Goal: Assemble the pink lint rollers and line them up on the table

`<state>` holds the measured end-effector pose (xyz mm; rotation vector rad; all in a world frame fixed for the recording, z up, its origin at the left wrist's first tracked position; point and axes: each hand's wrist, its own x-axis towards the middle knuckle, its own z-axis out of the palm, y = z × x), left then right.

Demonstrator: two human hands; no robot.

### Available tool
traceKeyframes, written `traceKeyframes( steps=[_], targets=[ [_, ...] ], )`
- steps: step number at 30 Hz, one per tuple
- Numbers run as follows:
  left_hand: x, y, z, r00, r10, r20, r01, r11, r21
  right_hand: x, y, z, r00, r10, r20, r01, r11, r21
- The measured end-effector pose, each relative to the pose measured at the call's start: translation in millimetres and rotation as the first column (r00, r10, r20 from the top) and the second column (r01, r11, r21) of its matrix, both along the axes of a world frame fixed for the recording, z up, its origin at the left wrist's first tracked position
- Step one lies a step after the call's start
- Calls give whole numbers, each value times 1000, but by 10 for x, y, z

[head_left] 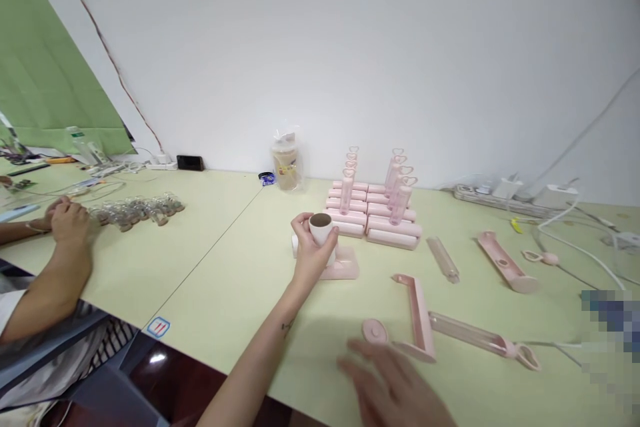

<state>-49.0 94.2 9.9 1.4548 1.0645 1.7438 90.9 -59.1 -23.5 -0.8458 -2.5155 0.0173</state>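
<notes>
My left hand [313, 250] is closed around a white paper roll [323, 230] with a brown cardboard core, held upright with its open end facing up. Beneath it on the table lies a pale pink curved plastic piece [345, 263], and a second white roll [295, 246] shows partly behind my fingers. My right hand [390, 383], smeared by motion, is low in the picture with fingers spread and nothing visible in them. Just beyond its fingertips is a round pink cap [375, 331]. Beside that cap lies a pink roller frame [420, 320].
Finished-looking pink rollers [393, 233] stand in two rows near the wall. A clear tube [443, 259], another frame [505, 260] and a heart-looped tube [470, 333] lie right. Cables surround a power strip [500, 200]. At left, another person's hands [70, 220] rest by small clear items.
</notes>
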Motion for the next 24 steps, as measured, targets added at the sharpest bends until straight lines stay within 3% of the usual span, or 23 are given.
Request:
traceKeyframes(
  steps=[2,4,7,12,17,22,24],
  targets=[
    [-27,4,29,999,14,34,-14,1000,8,145,227,23,970,-231,78,229,973,39],
    [-57,7,58,997,33,69,-34,999,11,223,375,58,933,-326,152,336,941,-44],
    [-95,13,86,993,62,105,-63,998,8,228,502,168,944,-299,142,328,904,-276],
    [-135,26,90,989,98,107,-102,994,26,105,853,445,871,-449,-199,312,819,-482],
    [-174,9,102,996,92,13,-93,993,72,-34,1192,491,872,-412,-263,267,852,-450],
    [-225,-37,155,982,1,-190,20,994,111,46,1114,404,859,-407,-310,262,870,-417],
    [-241,-59,170,931,-40,-362,91,988,125,154,1044,384,846,-418,-330,262,867,-424]
  ],
)
